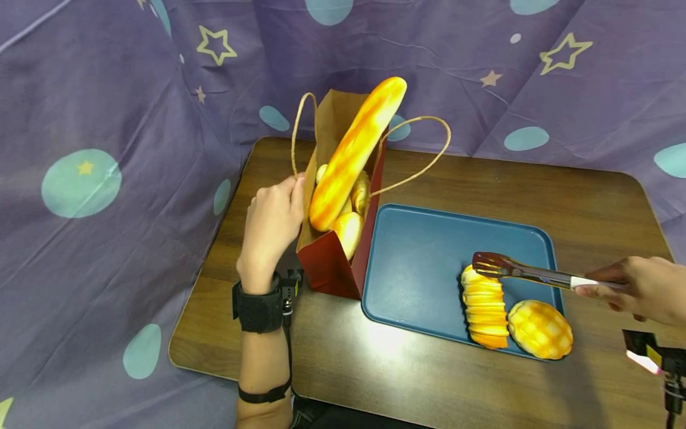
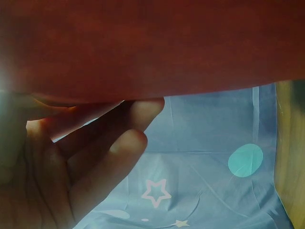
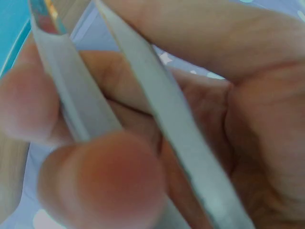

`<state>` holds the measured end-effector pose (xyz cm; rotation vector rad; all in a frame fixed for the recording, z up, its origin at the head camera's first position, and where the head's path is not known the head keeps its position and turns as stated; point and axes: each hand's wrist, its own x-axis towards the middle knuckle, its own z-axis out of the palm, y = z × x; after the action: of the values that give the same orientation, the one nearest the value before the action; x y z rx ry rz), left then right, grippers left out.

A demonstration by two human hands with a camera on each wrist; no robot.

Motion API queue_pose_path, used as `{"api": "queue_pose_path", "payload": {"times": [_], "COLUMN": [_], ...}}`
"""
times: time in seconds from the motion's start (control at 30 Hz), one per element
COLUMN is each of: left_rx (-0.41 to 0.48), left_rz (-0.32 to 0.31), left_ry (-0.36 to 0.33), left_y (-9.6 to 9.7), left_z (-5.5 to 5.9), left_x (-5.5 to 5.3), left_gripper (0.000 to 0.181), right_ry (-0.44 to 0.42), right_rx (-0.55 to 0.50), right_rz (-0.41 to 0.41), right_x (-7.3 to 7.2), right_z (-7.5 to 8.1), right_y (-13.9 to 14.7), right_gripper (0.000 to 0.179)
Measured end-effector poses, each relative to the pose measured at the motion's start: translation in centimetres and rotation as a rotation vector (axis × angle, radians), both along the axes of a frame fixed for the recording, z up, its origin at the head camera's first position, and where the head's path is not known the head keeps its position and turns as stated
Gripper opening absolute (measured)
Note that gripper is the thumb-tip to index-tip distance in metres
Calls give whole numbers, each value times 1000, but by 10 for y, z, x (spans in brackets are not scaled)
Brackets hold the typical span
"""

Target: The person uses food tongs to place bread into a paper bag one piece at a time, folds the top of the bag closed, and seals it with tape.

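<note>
My left hand (image 1: 273,217) pinches the left rim of a red paper bag (image 1: 332,268); in the left wrist view its fingers lie along the bag's red side (image 2: 143,52). A long baguette (image 1: 356,155) leans out of the bag, above a croissant (image 1: 360,192) and a round bun (image 1: 348,232). With my right hand (image 1: 638,286) I grip a pair of tongs (image 1: 541,274), their white handles (image 3: 162,109) running between fingers and palm. The brown tong heads overlap the far end of a sliced loaf (image 1: 485,310) on a blue tray (image 1: 418,268).
A crosshatched round bun (image 1: 540,329) sits beside the loaf at the tray's near right corner. Two rope handles (image 1: 449,134) stick out from the bag. The wooden table (image 1: 439,381) meets a purple patterned cloth (image 1: 455,71) at the back.
</note>
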<state>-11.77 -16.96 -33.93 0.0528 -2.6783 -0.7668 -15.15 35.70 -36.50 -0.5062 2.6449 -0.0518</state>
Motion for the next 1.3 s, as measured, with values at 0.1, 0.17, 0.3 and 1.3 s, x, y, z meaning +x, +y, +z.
{"api": "queue_pose_path", "payload": {"times": [0.1, 0.17, 0.3, 1.3], "left_rx": [-1, -1, 3, 15], "left_rz": [-1, -1, -3, -10], "left_ry": [0, 0, -2, -14], "left_y": [0, 0, 0, 0], "left_z": [0, 1, 1, -1], "left_x": [0, 0, 0, 0], "left_gripper": [45, 44, 43, 44], "right_ry": [50, 100, 144, 73], "right_rx": [-59, -127, -284, -764], "right_rz": [52, 112, 235, 45], "right_x": [3, 5, 5, -3], "right_z": [2, 4, 7, 30], "right_y": [-5, -8, -12, -38], "right_gripper": [32, 17, 13, 24]}}
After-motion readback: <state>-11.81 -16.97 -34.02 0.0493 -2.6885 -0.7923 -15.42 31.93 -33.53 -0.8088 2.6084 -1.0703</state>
